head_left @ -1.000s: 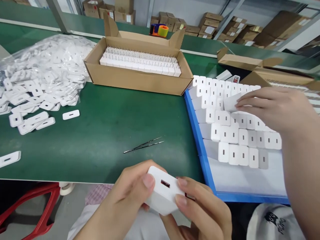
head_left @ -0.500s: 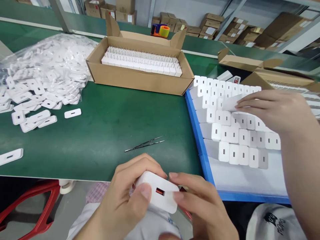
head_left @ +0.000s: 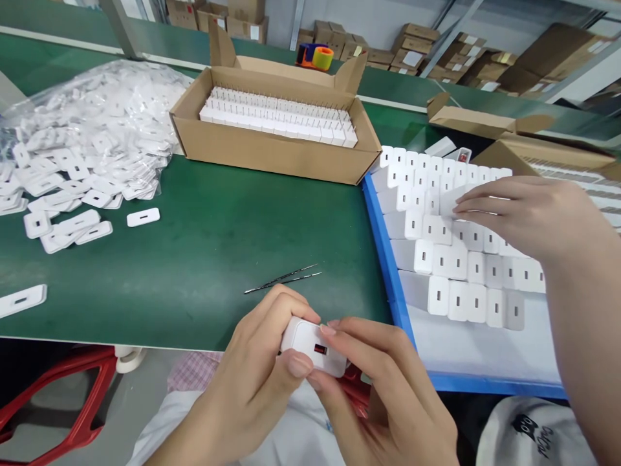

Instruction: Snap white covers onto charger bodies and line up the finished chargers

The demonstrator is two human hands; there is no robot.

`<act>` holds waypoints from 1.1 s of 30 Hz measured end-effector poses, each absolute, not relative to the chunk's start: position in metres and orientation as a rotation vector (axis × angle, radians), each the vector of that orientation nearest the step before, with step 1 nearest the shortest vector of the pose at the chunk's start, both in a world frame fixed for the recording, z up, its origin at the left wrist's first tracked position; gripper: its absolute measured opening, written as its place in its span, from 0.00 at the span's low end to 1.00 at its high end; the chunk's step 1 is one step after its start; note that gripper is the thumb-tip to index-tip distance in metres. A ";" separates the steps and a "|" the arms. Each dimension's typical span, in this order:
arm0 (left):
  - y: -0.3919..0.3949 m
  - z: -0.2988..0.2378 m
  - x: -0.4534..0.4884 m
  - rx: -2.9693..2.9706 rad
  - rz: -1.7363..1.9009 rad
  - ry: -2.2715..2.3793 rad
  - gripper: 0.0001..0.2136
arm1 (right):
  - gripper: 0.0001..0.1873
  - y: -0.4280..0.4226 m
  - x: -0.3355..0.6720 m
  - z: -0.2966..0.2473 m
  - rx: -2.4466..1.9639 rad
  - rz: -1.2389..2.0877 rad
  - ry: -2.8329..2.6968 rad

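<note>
A white USB charger (head_left: 301, 338) with a dark red slot in its face is held above my lap, just in front of the table edge. My left hand (head_left: 264, 353) is closed round its left side, thumb on the near edge. The fingertips and thumb of my right hand (head_left: 383, 382) pinch its right end. Beyond my hands, a pair of black tweezers (head_left: 281, 279) lies on the green table (head_left: 218, 226).
To the right, a co-worker's hand (head_left: 528, 207) grips a charger over a blue-edged tray (head_left: 400, 304) of upright chargers. A carton (head_left: 272, 158) of pronged white parts stands behind. At left lie a bag (head_left: 111, 123) of white faceplates, loose faceplates (head_left: 143, 217) and a red stool (head_left: 92, 395).
The charger has tilted and moved slightly up and right in my hands. My right thumb now shows against its lower edge. The co-worker's hand stays over the tray.
</note>
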State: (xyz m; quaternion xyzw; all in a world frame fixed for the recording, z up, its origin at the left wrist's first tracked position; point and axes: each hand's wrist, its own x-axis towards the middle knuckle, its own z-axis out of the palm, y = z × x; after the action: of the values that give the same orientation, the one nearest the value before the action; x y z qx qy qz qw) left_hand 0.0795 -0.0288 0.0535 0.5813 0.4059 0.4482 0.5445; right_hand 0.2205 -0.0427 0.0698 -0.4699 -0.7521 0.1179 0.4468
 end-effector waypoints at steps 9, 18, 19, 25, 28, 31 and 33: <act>-0.026 0.052 0.078 1.412 1.152 0.986 0.28 | 0.12 -0.039 0.219 0.078 -1.205 0.612 -1.808; -0.024 0.050 0.079 1.370 1.061 1.055 0.28 | 0.12 -0.040 0.214 0.067 -1.224 0.291 -1.935; -0.024 0.050 0.080 1.373 1.060 1.054 0.28 | 0.12 -0.041 0.214 0.066 -1.233 0.295 -1.930; -0.023 0.046 0.081 1.490 1.088 1.162 0.30 | 0.10 -0.035 0.218 0.064 -1.244 0.768 -1.680; -0.019 0.042 0.077 1.562 1.109 1.145 0.32 | 0.09 -0.029 0.223 0.065 -1.247 1.226 -1.466; -0.015 0.039 0.071 1.584 1.094 1.135 0.31 | 0.08 -0.027 0.227 0.069 -1.158 1.429 -1.407; -0.013 0.039 0.068 1.566 1.092 1.130 0.31 | 0.06 -0.027 0.228 0.070 -1.153 1.372 -1.457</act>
State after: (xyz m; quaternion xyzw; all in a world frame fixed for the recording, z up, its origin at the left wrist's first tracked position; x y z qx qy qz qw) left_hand 0.0679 -0.0134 0.0393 0.6322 0.4559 0.4407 0.4452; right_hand 0.2284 -0.0269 0.0704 -0.4566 -0.5770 0.5435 0.4040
